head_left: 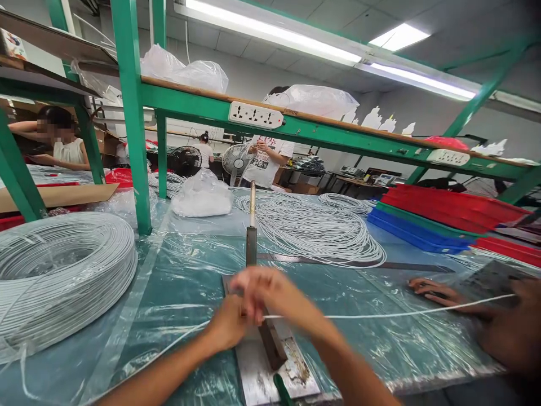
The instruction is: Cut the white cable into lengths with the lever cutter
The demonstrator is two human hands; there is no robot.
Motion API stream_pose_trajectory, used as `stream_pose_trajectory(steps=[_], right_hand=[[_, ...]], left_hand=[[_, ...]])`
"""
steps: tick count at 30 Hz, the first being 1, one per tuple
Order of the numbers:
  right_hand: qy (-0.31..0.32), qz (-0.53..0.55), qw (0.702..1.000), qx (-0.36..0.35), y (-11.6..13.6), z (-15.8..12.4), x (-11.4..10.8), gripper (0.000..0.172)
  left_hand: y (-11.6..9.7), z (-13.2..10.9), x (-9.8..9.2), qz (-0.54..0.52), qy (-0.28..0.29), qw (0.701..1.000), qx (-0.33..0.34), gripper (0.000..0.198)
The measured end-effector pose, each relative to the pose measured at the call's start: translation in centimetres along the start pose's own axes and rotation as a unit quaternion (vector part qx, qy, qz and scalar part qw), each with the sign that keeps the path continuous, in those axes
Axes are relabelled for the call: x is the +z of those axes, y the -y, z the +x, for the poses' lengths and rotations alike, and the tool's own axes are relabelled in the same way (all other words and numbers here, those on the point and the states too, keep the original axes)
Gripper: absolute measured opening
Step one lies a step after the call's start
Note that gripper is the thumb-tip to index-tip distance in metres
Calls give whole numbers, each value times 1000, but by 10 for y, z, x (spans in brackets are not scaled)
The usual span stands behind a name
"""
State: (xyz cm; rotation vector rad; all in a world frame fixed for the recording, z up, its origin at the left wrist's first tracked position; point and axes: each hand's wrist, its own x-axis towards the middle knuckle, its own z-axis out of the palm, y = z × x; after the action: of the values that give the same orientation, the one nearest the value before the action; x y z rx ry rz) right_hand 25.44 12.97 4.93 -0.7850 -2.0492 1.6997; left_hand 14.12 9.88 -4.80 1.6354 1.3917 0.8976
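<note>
A thin white cable (380,314) runs across the bench, passing in from the left, through the middle and out to the right. My left hand (230,324) is closed around it, beside a dark metal bar (273,344) on a worn metal plate (253,378). Over the bar and partly in front of the left hand is my right hand (266,290); its curled fingers are smeared by motion, so their grip is unclear. Behind both hands stands an upright dark post (251,245) with a brass-coloured tip. A green handle (282,389) sticks out at the plate's near edge.
At left lies a large cable coil (84,282); loose cable loops (313,225) spread behind the post. Stacked trays (443,214) stand at right. A co-worker's hand (435,293) rests near the cable. A green shelf frame (141,141) with power strips (256,115) crosses above.
</note>
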Motion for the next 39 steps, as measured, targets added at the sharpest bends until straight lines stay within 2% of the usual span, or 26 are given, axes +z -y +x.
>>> stream_pose_trajectory(steps=[1,2,4,6,8,12,16,18,21,24,27,30,33,34,38,39], right_hand=[[-147,7,989,-24,12,16,-24,25],[-263,20,964,-28,21,34,-48,20],[-319,30,947,-4,31,73,-91,16],[-323,48,945,30,31,108,-121,19],[-312,72,946,56,28,133,-137,25],[-278,123,949,79,27,162,-140,33],[-248,164,951,91,35,166,-137,45],[-236,180,951,86,41,157,-136,52],[-217,201,953,63,49,127,-134,54],[-202,217,954,44,58,84,-128,51],[-198,228,952,42,61,35,-118,46],[-202,223,952,62,53,-15,-102,39],[-195,213,953,89,37,-61,-81,23],[-199,211,951,108,31,-75,-73,23],[-227,195,928,222,4,-116,-45,63],[-226,191,924,241,-4,-122,-40,68]], left_hand=[[-2,-2,1,5,-3,1000,0,30],[-3,-5,2,19,-8,1000,1,28],[-7,-10,3,97,-6,995,13,27],[-9,-13,5,201,6,979,26,29],[-10,-14,8,269,23,962,31,32],[-10,-13,11,249,14,968,32,30],[-7,-11,13,170,-31,985,18,22],[-4,-8,14,129,-49,990,2,19],[4,0,18,70,-71,995,-25,19],[13,12,24,23,-91,994,-50,30],[22,22,29,-5,-108,991,-79,34],[25,27,33,-16,-120,987,-109,34],[22,26,35,-8,-136,983,-123,34],[20,25,35,-1,-143,982,-123,32],[14,20,35,23,-161,981,-106,28],[14,20,35,27,-161,981,-102,28]])
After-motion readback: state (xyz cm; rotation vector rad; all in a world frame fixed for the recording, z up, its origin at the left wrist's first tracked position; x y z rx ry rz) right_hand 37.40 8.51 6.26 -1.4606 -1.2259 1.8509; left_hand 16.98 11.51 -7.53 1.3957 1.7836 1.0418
